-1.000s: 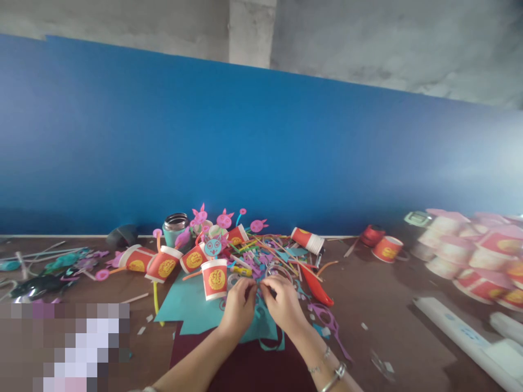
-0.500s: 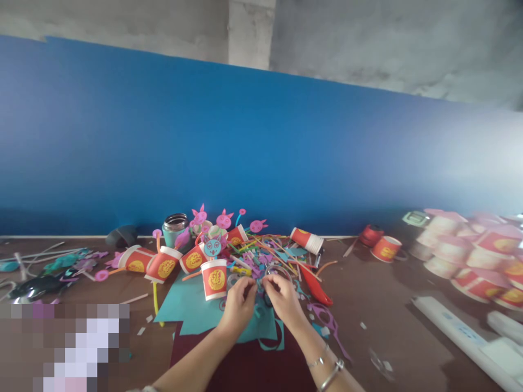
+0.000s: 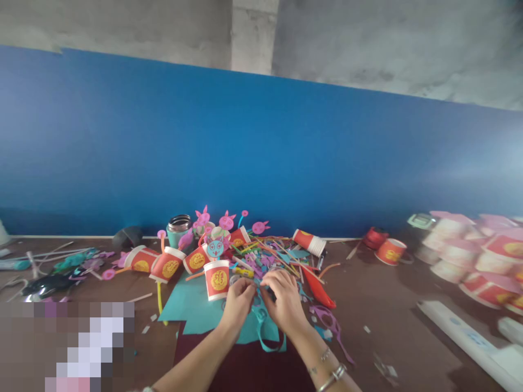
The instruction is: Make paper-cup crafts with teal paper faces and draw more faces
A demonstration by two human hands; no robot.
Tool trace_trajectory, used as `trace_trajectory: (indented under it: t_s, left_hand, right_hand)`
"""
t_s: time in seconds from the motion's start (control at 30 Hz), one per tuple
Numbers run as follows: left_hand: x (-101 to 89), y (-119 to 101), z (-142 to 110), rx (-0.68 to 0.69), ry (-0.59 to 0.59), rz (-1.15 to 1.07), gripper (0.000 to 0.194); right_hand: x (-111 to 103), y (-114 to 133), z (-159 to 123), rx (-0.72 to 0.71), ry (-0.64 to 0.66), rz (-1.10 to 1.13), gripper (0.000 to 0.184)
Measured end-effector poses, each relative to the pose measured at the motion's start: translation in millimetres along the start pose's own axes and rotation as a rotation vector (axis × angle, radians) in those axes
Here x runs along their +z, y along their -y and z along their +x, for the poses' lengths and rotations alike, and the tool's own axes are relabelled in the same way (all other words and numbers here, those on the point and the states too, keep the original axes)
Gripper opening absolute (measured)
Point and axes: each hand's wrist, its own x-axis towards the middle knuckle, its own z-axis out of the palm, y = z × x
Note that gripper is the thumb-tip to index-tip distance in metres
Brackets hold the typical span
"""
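Observation:
Over the teal paper sheets (image 3: pixel 192 305), my two hands are close together. My left hand (image 3: pixel 240 299) is closed in a pinch, and what lies between its fingertips is too small to make out. Just to its right, my right hand (image 3: pixel 283 302) has curled fingers with the tips pointing at the left fingertips; what they hold is hidden. A curled teal paper strip (image 3: pixel 261 329) shows below and between the hands. Left of my left hand stands a red and white paper cup (image 3: pixel 217 280) with a teal animal face (image 3: pixel 214 249) above its rim.
Behind the hands lies a heap of coloured straws and paper scraps (image 3: pixel 261 258). A red pouch (image 3: pixel 321 291) and purple scissors (image 3: pixel 330 321) are on the right. Stacked cups (image 3: pixel 461 250) stand far right, near a white box (image 3: pixel 457 332). A steel-rimmed flask (image 3: pixel 178 231) stands behind several tipped cups.
My right hand has turned over slightly, its fingers lifting and spreading more over the thumb. The left hand keeps its pinch. More of the teal strip shows, and the view has shifted slightly.

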Motion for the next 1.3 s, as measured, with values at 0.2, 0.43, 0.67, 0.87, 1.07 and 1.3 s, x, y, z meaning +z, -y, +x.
trace_trajectory:
  t_s: [0.2,0.43,0.67,0.87,1.07,1.3]
  left_hand:
    - [-13.8,-22.2,-9.2,0.117,-0.002,0.168,0.026]
    - [-84.4,-47.6,-22.9,0.226,-0.224,1.127,0.035]
    - [-105.6,-26.8,-6.5,-0.041,-0.213,1.168,0.049]
    - [-89.3,-22.6,-8.0,0.043,-0.269,0.94,0.039]
    - [-73.2,-12.7,-24.8,0.166,-0.207,0.569,0.045]
    - [-65.4,-15.9,-31.8,0.217,-0.184,0.482,0.042]
  right_hand:
    - [11.4,-8.0,0.4,0.445,-0.062,0.458,0.015]
    - [14.0,-11.2,5.8,0.858,-0.152,1.049,0.028]
    - [11.5,-8.9,5.2,0.87,-0.088,0.953,0.02]
    - [11.4,-8.1,7.4,0.854,-0.071,0.993,0.022]
    - [7.2,0.1,21.2,0.965,-0.121,1.173,0.028]
    - [6.3,9.4,34.7,0.959,-0.072,1.148,0.026]
